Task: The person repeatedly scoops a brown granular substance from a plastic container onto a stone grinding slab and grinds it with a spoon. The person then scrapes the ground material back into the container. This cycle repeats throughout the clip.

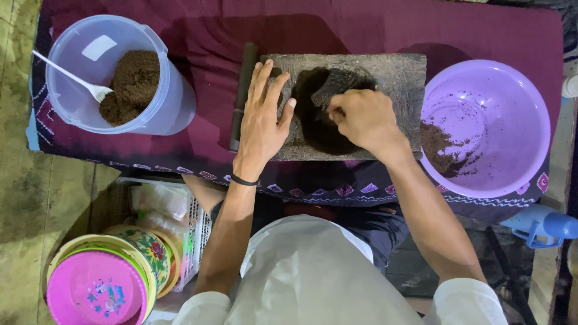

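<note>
Both hands on stone slab [397,78]: left hand [262,120] fingers spread flat, right hand [361,120] pinching dark paste [319,129].

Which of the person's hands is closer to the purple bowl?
The right hand, pressing into the dark ground material on the stone slab, just beside the purple bowl. The left hand lies flat on the slab's far end.

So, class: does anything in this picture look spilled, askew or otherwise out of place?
Nothing stands out. The dark powder stays inside the clear tub, the purple bowl and the hollow of the stone slab. The left hand rests flat on the slab; the right hand works the powder.
</note>
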